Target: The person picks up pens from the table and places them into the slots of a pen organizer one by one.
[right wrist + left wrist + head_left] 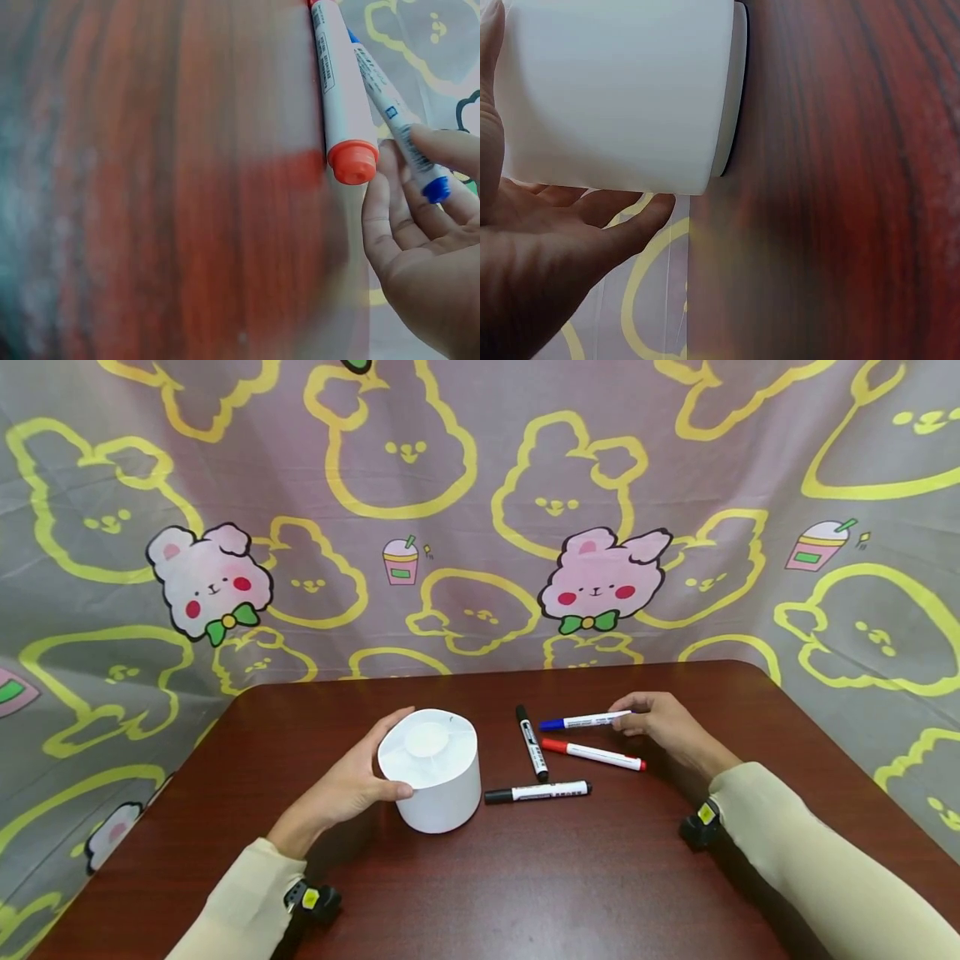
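Left hand [348, 787] is wrapped round the white container [442, 802] on the table [525, 885]; the right hand [667, 727], well apart, pinches one end of the blue marker [588, 721], just beyond the red marker [596, 754]. Honestly, I'd pinch firmly and lift straight up so the red one doesn't get nudged.

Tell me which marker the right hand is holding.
The blue-capped marker, pinched by the right hand; the red marker and two black markers lie unheld on the table.

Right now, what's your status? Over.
Left hand holds white cylindrical container. Right hand pinches blue-capped white marker. Red-capped white marker close, possible obstacle.
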`<move>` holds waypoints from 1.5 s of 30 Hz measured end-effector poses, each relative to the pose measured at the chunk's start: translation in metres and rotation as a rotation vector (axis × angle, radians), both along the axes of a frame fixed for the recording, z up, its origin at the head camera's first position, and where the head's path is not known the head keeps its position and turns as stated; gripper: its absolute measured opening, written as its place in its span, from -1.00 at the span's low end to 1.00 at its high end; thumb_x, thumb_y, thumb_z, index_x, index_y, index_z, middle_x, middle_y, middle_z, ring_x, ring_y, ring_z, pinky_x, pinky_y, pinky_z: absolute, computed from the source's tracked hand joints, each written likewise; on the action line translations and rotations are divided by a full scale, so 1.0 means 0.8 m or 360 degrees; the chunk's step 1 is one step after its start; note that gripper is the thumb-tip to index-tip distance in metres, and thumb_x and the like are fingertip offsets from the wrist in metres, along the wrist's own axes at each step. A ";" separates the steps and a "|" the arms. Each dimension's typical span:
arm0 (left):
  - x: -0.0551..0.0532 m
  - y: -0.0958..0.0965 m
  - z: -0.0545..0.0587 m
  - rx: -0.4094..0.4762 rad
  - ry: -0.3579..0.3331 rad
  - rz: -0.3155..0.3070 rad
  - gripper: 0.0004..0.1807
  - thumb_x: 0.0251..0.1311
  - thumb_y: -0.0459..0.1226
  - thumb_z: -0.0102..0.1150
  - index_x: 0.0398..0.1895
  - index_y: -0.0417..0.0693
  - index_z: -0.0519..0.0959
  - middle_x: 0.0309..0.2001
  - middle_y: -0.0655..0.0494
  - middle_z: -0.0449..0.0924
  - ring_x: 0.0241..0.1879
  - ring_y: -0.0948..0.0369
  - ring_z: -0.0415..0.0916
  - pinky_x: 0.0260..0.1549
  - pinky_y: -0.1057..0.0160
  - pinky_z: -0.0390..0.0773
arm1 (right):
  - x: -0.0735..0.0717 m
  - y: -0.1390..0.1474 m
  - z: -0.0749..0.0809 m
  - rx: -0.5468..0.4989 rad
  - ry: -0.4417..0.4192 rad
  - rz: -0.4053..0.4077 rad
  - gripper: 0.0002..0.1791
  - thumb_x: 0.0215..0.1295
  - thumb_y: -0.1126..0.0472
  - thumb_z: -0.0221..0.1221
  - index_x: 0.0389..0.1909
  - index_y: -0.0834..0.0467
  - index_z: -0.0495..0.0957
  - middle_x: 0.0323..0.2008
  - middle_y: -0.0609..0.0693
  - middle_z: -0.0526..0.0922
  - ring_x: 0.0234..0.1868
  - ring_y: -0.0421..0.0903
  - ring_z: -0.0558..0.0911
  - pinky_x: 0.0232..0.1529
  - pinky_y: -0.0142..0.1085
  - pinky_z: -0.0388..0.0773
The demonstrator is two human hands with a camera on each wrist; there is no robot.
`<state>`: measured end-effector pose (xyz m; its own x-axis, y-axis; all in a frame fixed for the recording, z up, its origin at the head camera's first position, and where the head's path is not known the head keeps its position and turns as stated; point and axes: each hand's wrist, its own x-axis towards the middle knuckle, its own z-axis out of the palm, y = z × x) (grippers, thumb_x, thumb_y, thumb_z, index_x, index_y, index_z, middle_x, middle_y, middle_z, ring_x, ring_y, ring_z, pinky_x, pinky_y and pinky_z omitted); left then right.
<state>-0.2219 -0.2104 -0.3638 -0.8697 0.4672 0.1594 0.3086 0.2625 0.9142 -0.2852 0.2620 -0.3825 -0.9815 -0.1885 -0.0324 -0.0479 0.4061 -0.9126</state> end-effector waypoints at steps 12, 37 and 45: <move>0.002 0.003 0.001 -0.0043 -0.0014 0.0026 0.37 -0.15 -0.04 0.74 0.67 -0.04 0.00 0.50 -0.25 0.26 0.42 -0.19 0.29 0.41 -0.21 0.23 | 0.004 -0.002 0.015 -0.0410 0.0061 -0.0063 -0.55 0.51 0.20 0.24 0.16 0.50 0.48 -0.24 -0.17 0.77 -0.13 -0.14 0.81 0.02 -0.27 0.73; 0.001 0.004 0.004 -0.0101 0.0035 0.0042 0.26 -0.07 -0.22 0.69 0.63 -0.16 0.03 0.47 -0.23 0.31 0.37 -0.15 0.33 0.38 -0.12 0.26 | 0.034 -0.071 0.096 -0.0953 0.0147 0.0020 -0.76 0.45 0.38 0.25 0.07 0.24 0.54 -0.18 -0.03 0.68 -0.15 -0.16 0.76 -0.02 -0.19 0.74; 0.001 0.003 0.002 -0.0123 0.0044 0.0053 0.26 -0.07 -0.20 0.69 0.65 -0.06 0.04 0.48 -0.22 0.31 0.38 -0.14 0.34 0.39 -0.15 0.25 | 0.046 -0.105 0.117 -0.1068 0.0182 0.0115 -0.72 0.45 0.45 0.21 0.09 0.15 0.53 -0.18 -0.02 0.72 -0.16 -0.13 0.74 0.00 -0.13 0.75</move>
